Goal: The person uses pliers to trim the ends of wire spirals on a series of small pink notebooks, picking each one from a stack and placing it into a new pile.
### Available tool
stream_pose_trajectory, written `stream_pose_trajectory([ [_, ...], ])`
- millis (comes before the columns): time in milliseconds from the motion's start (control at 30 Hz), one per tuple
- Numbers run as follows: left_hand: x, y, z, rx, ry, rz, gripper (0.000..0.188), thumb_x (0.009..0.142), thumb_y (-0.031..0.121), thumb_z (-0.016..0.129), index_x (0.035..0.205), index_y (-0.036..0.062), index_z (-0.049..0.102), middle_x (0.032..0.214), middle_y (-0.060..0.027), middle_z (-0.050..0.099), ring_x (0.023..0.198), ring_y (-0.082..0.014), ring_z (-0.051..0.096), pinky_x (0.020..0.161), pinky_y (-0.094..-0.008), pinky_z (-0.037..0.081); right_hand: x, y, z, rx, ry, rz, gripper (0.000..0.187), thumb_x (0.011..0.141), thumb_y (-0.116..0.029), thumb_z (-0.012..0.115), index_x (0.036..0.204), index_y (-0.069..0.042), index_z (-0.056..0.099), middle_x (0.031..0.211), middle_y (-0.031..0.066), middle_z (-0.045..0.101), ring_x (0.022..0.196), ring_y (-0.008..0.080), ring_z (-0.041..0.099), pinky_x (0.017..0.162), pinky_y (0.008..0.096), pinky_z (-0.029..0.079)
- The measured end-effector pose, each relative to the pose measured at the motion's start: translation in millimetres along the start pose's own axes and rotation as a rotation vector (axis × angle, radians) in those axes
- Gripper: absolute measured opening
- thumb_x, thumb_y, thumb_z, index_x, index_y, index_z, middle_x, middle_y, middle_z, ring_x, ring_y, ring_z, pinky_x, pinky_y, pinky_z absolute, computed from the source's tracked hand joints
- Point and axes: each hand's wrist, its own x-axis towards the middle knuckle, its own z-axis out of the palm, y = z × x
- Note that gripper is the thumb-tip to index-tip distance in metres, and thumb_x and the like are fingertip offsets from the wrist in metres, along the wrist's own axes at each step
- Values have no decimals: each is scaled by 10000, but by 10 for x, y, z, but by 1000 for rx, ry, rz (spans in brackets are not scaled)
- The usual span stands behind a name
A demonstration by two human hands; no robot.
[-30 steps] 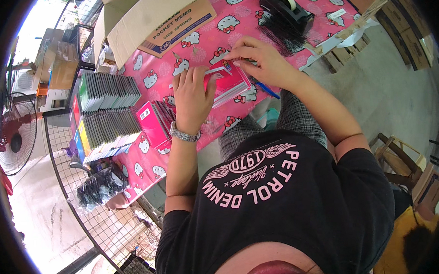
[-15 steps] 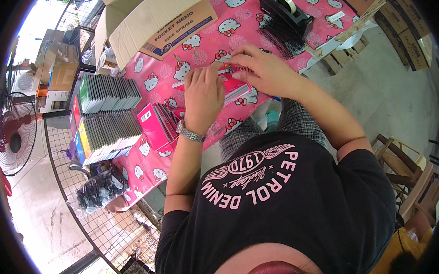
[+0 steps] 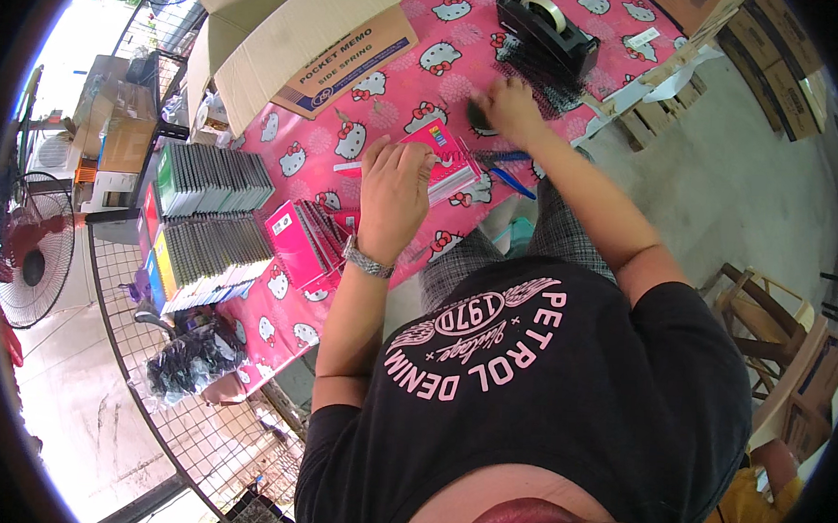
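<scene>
A pink-red spiral notebook (image 3: 455,143) lies on the pink patterned table in front of me, with more pages stacked under it. My left hand (image 3: 397,175) rests at its left side, fingers curled together and pressed on its edge. Beside the notebook's near right edge lie pliers with blue handles (image 3: 513,180). Beyond them my right hand (image 3: 514,114) is off the notebook, its fingers apart next to a heap of loose black spiral wires (image 3: 550,85). A small dark round thing (image 3: 479,117) shows by its thumb; I cannot make out what it is.
A black tape dispenser (image 3: 551,29) stands behind the wires. An open cardboard box (image 3: 344,62) is at the far left. Pink notebooks (image 3: 298,242) and tall stacks of spiral notebooks (image 3: 209,252) line the left side. A fan (image 3: 31,254) stands beyond the wire grid.
My right hand has left the notebook and moved away toward the black wires, uncovering the notebook's corner and the blue-handled pliers. My left hand has stayed at the notebook.
</scene>
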Motion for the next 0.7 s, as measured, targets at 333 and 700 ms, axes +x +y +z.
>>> stream_pose_trajectory([
  [333, -91, 25, -18, 93, 74, -205, 398, 799, 381, 753, 1010, 68, 626, 1058, -94, 592, 1091, -326, 503, 985, -503, 339, 196, -145, -537, 787, -581, -223, 505, 869, -337, 635, 1283, -60, 555, 1206, 109, 595, 1143, 237, 556, 973, 395, 441],
  [700, 63, 46, 30, 114, 120, -136, 447, 680, 344, 844, 962, 59, 647, 1005, -88, 600, 1010, -316, 524, 896, -457, 402, 99, -301, -1239, 1321, -1081, -403, 511, 769, -234, 696, 1220, -6, 624, 1150, 76, 639, 1067, 173, 592, 977, 326, 440],
])
